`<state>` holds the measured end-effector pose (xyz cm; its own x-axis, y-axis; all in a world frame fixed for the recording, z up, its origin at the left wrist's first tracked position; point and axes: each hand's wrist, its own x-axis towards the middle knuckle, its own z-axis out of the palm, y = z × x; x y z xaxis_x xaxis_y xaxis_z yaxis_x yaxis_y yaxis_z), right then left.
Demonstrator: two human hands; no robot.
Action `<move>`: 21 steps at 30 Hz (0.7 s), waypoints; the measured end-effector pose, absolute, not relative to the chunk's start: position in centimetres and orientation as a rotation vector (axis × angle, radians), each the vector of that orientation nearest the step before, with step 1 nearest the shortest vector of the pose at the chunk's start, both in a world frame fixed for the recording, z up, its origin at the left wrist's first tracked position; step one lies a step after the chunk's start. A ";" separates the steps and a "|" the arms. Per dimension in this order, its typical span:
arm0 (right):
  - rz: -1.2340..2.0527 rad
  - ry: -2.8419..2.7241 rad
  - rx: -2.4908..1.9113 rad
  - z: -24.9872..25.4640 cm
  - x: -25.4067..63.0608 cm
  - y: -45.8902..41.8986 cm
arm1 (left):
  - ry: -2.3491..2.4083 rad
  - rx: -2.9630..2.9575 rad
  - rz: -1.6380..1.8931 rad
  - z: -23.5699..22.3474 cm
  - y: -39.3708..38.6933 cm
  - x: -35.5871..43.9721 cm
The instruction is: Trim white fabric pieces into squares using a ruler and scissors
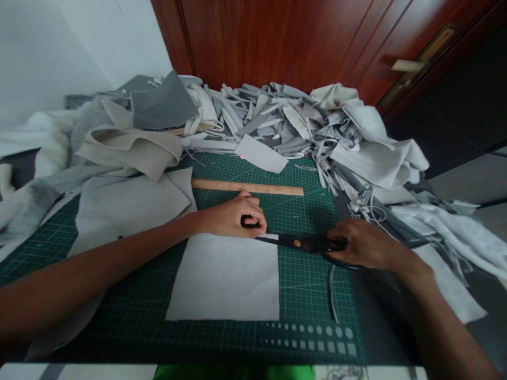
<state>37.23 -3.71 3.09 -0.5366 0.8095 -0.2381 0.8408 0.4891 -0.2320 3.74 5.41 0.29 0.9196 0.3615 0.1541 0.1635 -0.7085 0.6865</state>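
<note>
Head view: black shears (295,243) point left at the fabric (225,277), right fingers (340,232) clamped on them, left fingers (249,208) curled.

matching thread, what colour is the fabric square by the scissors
Fabric square: pale grey, clearest in the head view.

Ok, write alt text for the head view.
The right hand grips black scissors on a green cutting mat, blades pointing at the left hand, which rests at the top edge of a pale grey fabric sheet. A wooden ruler lies beyond, before a heap of grey and white fabric scraps.
</note>
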 end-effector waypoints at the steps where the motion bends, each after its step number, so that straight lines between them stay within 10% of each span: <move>1: -0.492 2.630 1.460 3.1 37.3 -3.7 | 0.368 2.361 0.367 0.3 5.4 3.7; 21: -0.403 2.628 1.442 3.5 36.9 -3.7 | 0.291 2.362 0.229 0.8 6.3 2.9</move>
<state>36.87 -3.68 3.46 -0.5401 0.8099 -0.2286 0.8412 0.5116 -0.1751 2.93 6.34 0.78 0.9585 0.2735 0.0807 0.1430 -0.7058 0.6939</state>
